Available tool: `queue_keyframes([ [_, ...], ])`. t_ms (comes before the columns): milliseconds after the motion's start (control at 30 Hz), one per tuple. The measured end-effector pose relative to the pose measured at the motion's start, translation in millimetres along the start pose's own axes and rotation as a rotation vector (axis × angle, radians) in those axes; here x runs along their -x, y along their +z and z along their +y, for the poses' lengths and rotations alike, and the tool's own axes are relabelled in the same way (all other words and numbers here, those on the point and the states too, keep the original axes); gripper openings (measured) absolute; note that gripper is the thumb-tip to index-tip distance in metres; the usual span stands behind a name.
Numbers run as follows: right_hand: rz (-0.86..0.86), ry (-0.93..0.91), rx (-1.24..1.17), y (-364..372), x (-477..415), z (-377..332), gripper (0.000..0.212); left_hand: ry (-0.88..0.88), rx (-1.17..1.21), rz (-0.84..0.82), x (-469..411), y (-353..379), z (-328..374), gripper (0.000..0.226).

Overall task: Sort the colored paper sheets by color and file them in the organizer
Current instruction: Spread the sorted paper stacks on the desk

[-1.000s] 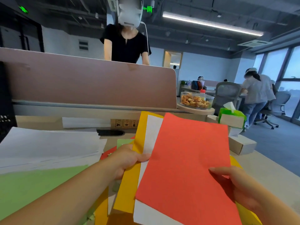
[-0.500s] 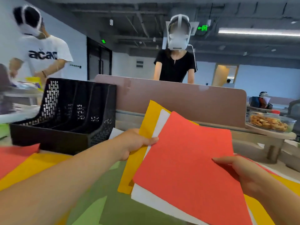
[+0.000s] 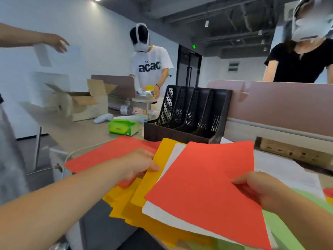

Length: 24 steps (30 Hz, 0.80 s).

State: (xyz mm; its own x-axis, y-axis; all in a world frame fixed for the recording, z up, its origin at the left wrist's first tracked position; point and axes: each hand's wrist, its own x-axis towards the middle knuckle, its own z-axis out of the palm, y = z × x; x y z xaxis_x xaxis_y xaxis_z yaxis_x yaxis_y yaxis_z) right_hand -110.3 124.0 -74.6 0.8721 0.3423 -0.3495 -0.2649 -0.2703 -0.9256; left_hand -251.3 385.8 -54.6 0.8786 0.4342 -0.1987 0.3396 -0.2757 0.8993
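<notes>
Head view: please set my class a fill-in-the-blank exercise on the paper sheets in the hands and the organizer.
The right hand pinches the top sheet, which is ____.
The left hand grips the leftmost sheet, which is ____.
The middle sheet between them is ____.
The organizer behind them is ____.
Missing words: red, yellow, white, black.

A green tissue box (image 3: pixel 124 127) sits on the desk (image 3: pixel 84 135), an open cardboard box (image 3: pixel 86 103) behind it.

Bright, even light is given by ceiling lamps (image 3: pixel 206 23) at 12 o'clock; edges are bent and blurred, most at 9 o'clock.
</notes>
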Motion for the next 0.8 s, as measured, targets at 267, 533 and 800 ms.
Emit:
queue_keyframes([
  [267, 0.161, -0.063, 0.089, 0, 1, 2, 0.011, 0.158, -0.809, 0.428, -8, 6, -27, 0.036],
  [533, 0.228, -0.053, 0.012, -72, 21, -6, 0.023, 0.124, -0.175, -0.003, -26, 77, 26, 0.021],
  [800, 0.356, -0.044, -0.253, -174, 28, 17, 0.007, 0.004, 0.135, -0.156, -65, 161, 68, 0.011],
])
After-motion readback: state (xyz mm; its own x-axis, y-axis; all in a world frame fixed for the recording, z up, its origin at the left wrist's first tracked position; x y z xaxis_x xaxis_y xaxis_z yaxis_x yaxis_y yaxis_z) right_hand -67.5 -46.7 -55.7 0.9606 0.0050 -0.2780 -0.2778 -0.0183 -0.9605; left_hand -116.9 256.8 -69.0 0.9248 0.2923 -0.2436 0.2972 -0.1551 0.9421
